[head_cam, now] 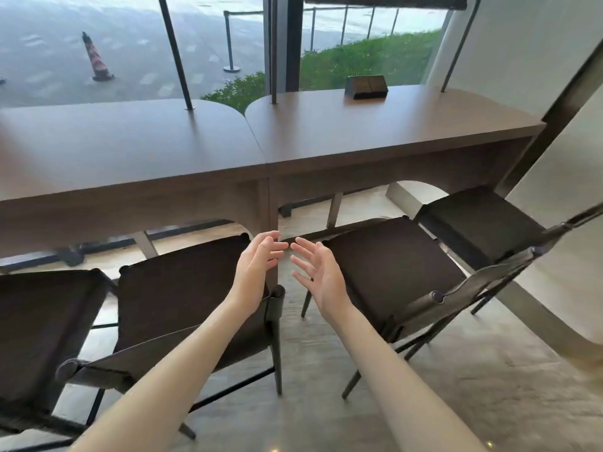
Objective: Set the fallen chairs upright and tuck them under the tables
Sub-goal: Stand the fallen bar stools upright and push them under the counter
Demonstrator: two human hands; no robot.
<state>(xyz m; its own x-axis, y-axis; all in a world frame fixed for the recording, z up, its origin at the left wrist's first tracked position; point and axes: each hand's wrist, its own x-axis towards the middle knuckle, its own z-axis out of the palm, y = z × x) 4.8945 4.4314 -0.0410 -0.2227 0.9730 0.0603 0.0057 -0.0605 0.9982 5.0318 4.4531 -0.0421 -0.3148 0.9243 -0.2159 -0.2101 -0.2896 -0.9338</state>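
From the head view, both arms reach forward and the two hands meet in the middle of the scene. The left hand [259, 259] and the right hand [318, 275] are spread wide, palms turned toward each other, fingertips nearly touching, and hold nothing. They hover in the gap between two chairs.

The near-left chair [182, 298] stands upright just left of the left hand; the top corner of its backrest sits right beside that wrist. The right chair [391, 272] stands upright just right of the right hand, its backrest running near-left to far-right. Each hand is therefore nearest its own side's chair. A third chair [39, 327] stands at the far left and a fourth [483, 220] at the far right.

All four seats point toward the tabletop [163, 148], only their far edges reaching under it, so tucking in looks unfinished.

The seats and backrests are dark, matte, sling-like sheets on thin dark metal frames. The tabletop is smooth brown wood-look laminate with arched openings beneath.
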